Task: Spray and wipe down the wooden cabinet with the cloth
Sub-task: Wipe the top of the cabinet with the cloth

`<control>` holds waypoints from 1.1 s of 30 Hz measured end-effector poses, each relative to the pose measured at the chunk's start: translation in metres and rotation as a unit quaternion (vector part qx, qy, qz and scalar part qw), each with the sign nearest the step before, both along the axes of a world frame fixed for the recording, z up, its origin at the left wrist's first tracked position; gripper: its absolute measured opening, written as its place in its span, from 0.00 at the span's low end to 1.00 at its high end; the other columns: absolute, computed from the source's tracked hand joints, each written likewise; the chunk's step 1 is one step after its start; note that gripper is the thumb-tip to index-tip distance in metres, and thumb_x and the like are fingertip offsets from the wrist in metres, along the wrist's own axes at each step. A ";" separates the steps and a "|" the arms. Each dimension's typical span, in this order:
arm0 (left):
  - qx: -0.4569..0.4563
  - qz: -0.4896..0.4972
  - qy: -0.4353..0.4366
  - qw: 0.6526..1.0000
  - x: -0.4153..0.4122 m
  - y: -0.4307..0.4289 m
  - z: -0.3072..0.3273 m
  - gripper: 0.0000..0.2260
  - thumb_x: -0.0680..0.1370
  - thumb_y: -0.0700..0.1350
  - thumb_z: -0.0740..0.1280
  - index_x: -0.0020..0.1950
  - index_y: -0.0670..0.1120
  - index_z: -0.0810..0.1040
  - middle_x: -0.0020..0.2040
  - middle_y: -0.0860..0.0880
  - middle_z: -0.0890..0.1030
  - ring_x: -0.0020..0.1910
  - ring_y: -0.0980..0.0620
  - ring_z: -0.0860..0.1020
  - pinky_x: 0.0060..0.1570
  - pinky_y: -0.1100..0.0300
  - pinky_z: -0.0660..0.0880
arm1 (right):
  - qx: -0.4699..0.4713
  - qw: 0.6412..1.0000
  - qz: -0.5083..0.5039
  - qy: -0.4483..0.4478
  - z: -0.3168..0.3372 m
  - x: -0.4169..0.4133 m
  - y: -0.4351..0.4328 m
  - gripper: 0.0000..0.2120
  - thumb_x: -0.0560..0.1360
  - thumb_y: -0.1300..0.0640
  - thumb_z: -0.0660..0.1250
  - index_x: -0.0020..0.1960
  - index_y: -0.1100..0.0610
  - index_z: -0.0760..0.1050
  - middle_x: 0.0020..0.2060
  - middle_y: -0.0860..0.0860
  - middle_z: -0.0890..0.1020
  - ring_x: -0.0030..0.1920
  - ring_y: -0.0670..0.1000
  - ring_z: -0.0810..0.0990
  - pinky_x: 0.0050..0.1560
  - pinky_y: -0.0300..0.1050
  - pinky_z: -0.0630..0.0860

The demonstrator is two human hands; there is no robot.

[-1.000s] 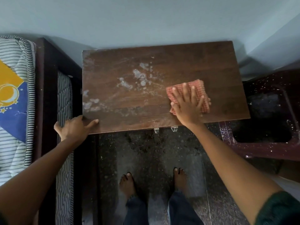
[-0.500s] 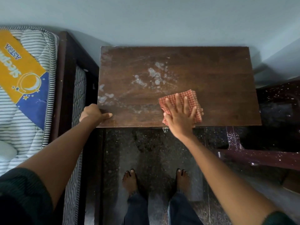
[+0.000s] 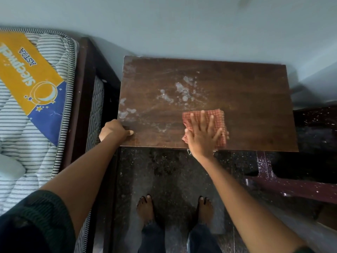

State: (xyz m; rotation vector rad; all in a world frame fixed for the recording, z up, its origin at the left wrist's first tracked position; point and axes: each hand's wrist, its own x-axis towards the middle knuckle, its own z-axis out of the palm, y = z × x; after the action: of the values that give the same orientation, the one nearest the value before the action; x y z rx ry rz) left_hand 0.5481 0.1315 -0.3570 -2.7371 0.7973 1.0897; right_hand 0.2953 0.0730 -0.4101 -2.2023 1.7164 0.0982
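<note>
The wooden cabinet (image 3: 237,84) stands against the pale wall, seen from above, its dark brown top marked by whitish wet patches (image 3: 182,90) in the middle and near the left edge. A folded red checked cloth (image 3: 218,115) lies on the top near the front edge. My right hand (image 3: 202,136) is spread flat on the cloth, fingers apart, pressing it down. My left hand (image 3: 114,131) grips the cabinet's front left corner, thumb on top. No spray bottle is in view.
A dark wooden bed frame (image 3: 82,99) with a striped mattress (image 3: 27,143) sits close to the cabinet's left side. A maroon plastic chair (image 3: 291,187) stands at the right. My bare feet (image 3: 145,209) rest on the dark speckled floor in front of the cabinet.
My right hand has slid the cloth leftward and toward the front edge of the top. My left hand has kept its hold on the front left corner. The camera view has shifted.
</note>
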 end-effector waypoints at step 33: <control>0.026 0.023 0.017 0.999 0.002 -0.005 0.000 0.23 0.71 0.53 0.74 0.55 0.38 0.76 0.52 0.39 0.80 0.52 0.39 0.79 0.42 0.52 0.72 | 0.007 0.997 0.068 0.026 0.001 0.047 -0.090 0.27 0.79 0.37 0.40 0.75 0.42 0.41 0.76 0.48 0.39 0.75 0.58 0.35 0.67 0.64 0.30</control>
State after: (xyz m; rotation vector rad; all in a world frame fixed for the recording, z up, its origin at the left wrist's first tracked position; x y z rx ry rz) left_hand 0.5505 0.1261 -0.3570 -2.7141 0.7024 1.1525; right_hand 0.3420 -0.0168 -0.4088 -2.3228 1.5859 0.2014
